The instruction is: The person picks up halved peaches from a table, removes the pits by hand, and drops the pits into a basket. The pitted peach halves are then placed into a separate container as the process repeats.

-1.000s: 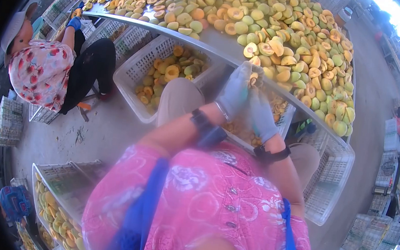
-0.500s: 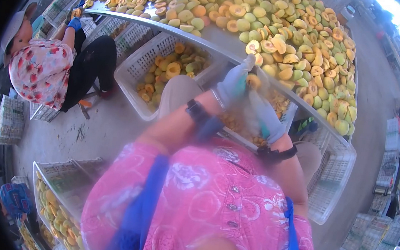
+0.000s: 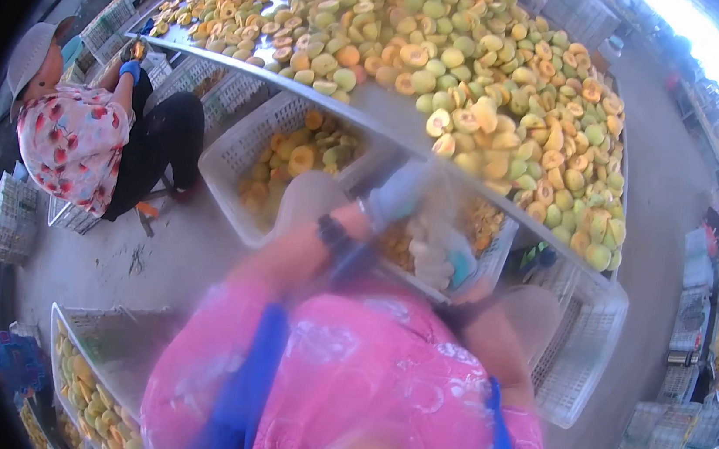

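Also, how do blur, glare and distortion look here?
Head view: left hand and right hand blurred; glare whites out the upper right; fisheye-like distortion bows the table, corners black; fruit on it comparatively clear.

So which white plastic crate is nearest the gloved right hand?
The white crate between the beige-trousered knees: the right hand overlaps it in view. The crate at left and the crate at right lie outside the knees.
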Demonstrator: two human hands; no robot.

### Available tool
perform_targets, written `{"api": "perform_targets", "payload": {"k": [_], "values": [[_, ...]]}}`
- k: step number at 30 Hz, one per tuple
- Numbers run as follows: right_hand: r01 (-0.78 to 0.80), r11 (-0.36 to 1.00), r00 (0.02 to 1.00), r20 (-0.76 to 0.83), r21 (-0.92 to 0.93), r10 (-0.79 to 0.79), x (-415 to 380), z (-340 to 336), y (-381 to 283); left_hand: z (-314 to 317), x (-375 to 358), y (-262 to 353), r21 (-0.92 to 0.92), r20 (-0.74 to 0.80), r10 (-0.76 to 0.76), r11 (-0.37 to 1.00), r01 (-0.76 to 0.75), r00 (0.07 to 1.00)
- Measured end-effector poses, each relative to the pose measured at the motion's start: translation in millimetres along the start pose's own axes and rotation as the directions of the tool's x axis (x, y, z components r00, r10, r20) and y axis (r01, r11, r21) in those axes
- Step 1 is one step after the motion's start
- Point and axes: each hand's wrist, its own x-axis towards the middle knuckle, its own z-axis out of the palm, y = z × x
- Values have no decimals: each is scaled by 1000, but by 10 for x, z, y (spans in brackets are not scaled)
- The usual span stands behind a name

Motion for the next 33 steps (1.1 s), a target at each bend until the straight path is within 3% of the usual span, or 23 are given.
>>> {"api": "perform_targets", "payload": {"k": [2, 4, 6, 7, 9, 10, 12, 13, 15, 16, 17, 18, 19, 20, 21, 23, 24, 25, 26, 28, 29, 31, 33], "values": [[39, 990, 999, -14, -134, -41, 4, 66, -33, 62, -29, 184, 19, 32, 57, 998, -58, 998], [58, 998, 996, 67, -6, -57, 9, 44, -6, 156, -64, 294, -26, 63, 61, 998, -59, 996], [57, 998, 992, 114, 35, -61, 24, -15, -3, 188, -59, 220, -349, 37, 6, 937, 8, 999], [46, 995, 985, 159, 87, -59, 27, -35, -2, 192, -44, 198, -349, 40, 8, 937, 6, 999], [4, 989, 965, 258, 147, -42, 41, -44, -24, 182, -24, 153, -581, 16, -50, 812, 50, 999], [-50, 977, 935, 354, 207, -28, 50, -44, -24, 136, -2, 43, -582, 13, -52, 812, 50, 999], [-20, 989, 954, 298, 145, -24, 49, 17, -18, -65, 99, -402, -850, 111, -145, 499, 169, 983], [9, 997, 970, 242, 76, -27, 53, 43, -20, -226, 224, -813, -854, 101, -153, 493, 165, 983], [-51, 992, 962, 273, 115, 17, 92, 25, -23, -496, 355, -1597, -800, -127, -211, 599, 26, 969], [-98, 986, 948, 313, 135, 51, 117, 4, -21, -222, 179, -732, -912, 98, -102, 388, 131, 990], [-173, 939, 913, 405, 296, 41, 66, -21, -28, -127, 100, -308, -915, 76, -126, 386, 119, 989], [-260, 859, 873, 488, 441, 13, -19, -83, -58, -88, 57, -18, -897, -94, -212, 442, 10, 973], [-178, 913, 829, 556, 367, -62, -28, -257, -98, -140, 40, 125, -855, -265, -278, 511, -91, 923], [42, 933, 904, 385, 358, -188, -115, -331, -113, -287, 29, 204, -847, -290, -283, 521, -108, 914], [270, 946, 950, 111, 181, -292, -186, -385, -121, -466, 0, 298, -764, -355, -276, 636, -107, 893], [397, 915, 905, -199, 78, -376, -260, -545, -73, -834, -30, 397, -658, -427, -256, 746, -103, 867], [400, 913, 906, -190, 82, -379, -263, -613, -25, -1044, -2, 337, -213, -602, -102, 976, -36, 792], [413, 907, 887, -262, 77, -381, -266, -675, 2, -1144, 54, 307, 275, -670, 127, 958, 86, 731], [429, 901, 861, -332, 70, -385, -259, -712, -11, -1205, 128, 252, 286, -660, 137, 955, 78, 739], [427, 903, 863, -316, 38, -395, -241, -611, -35, -1179, 232, 231, 759, -531, 350, 601, 250, 772], [413, 911, 868, -301, -3, -395, -212, -556, -63, -1136, 313, 216, 765, -522, 360, 598, 238, 773], [416, 906, 858, -298, -71, -418, -155, -568, -74, -882, 567, 349, 934, -281, 189, 278, 223, 941], [320, 940, 845, -412, -122, -341, -99, -636, -78, -721, 884, 400, 991, -133, -60, -7, 133, 989]]}}
